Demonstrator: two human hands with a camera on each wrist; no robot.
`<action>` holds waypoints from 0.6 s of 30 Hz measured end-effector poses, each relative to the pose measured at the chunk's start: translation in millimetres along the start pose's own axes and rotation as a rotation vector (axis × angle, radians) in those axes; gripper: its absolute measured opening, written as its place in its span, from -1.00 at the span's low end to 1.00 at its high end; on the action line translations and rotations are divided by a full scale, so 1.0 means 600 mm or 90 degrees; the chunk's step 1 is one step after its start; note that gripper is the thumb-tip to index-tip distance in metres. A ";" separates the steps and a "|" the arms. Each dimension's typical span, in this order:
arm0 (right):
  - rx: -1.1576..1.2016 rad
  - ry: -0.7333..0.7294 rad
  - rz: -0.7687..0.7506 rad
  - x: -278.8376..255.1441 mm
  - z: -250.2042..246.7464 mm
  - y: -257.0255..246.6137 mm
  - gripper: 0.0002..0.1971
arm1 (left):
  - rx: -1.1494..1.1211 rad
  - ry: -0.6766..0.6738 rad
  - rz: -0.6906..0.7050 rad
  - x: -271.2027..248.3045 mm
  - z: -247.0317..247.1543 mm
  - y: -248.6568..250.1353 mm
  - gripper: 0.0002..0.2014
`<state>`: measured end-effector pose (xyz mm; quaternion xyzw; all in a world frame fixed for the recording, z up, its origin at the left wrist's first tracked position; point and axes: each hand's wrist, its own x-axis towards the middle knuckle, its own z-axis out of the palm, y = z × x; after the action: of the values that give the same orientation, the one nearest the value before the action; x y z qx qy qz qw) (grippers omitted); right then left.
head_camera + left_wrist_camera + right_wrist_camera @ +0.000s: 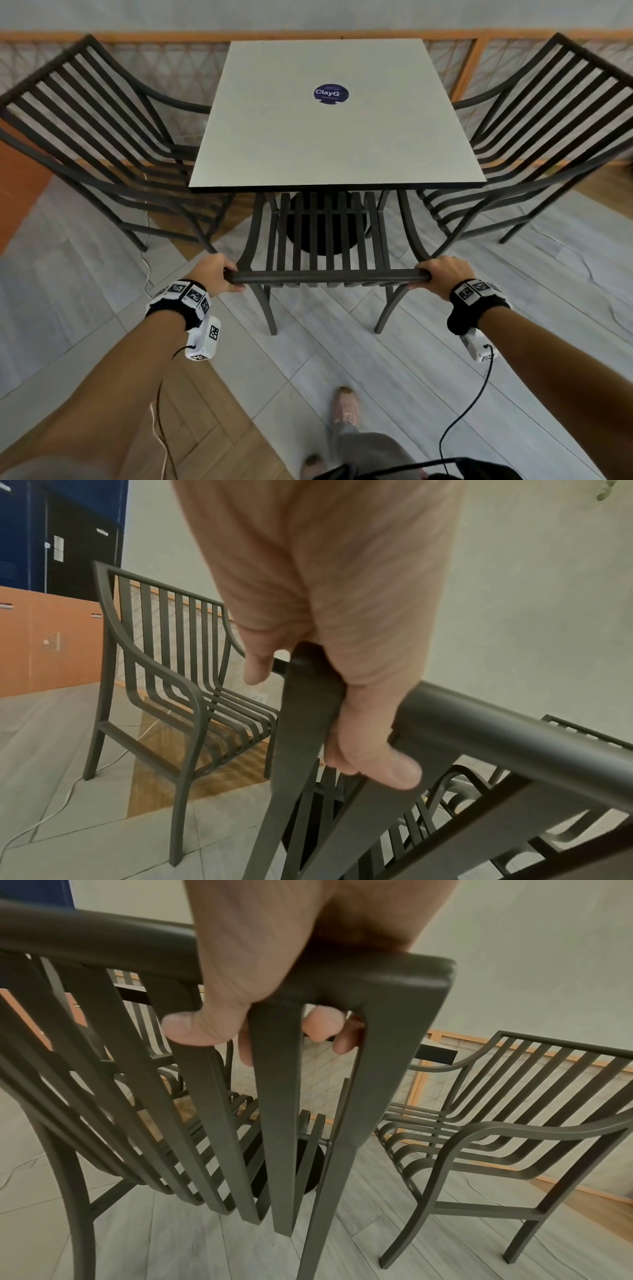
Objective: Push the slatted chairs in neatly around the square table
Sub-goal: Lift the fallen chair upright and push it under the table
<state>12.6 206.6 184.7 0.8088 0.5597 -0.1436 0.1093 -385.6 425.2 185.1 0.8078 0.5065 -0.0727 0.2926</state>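
Observation:
A pale square table (325, 137) with a round blue sticker stands ahead. A dark slatted chair (327, 240) is at its near side, seat partly under the top. My left hand (215, 274) grips the left end of the chair's top rail (325, 275), thumb under it (394, 772). My right hand (440, 274) grips the rail's right end, fingers curled over the corner (322, 1026). A second slatted chair (102, 137) stands at the table's left side and a third chair (548, 137) at its right; both face the table.
A low wooden lattice railing (469, 65) runs behind the table along a pale wall. The table's black round base (325, 236) sits under the near chair's seat. A white cable (147, 270) lies on the floor at left. My feet (346, 407) are on grey tiles behind the chair.

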 end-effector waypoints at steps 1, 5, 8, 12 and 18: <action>0.004 0.002 -0.001 0.008 -0.004 0.002 -0.58 | -0.002 0.002 -0.001 0.009 -0.002 0.002 -0.78; 0.011 0.006 0.003 0.027 -0.013 0.004 -0.59 | -0.041 0.029 -0.021 0.029 -0.001 0.003 -0.68; -0.014 -0.016 -0.004 0.028 -0.019 -0.008 -0.64 | -0.103 0.061 -0.032 0.023 0.005 -0.002 -0.62; -0.106 0.002 -0.026 0.022 -0.039 -0.055 -0.76 | -0.201 0.051 0.011 0.001 0.009 -0.012 -0.75; -0.050 -0.058 -0.187 0.048 -0.104 -0.215 -0.85 | -0.241 0.055 0.073 -0.012 -0.004 -0.050 -0.68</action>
<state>-91.6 298.2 230.8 0.7063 0.6714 -0.1722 0.1439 -415.4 430.5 177.6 0.7681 0.4766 0.0751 0.4210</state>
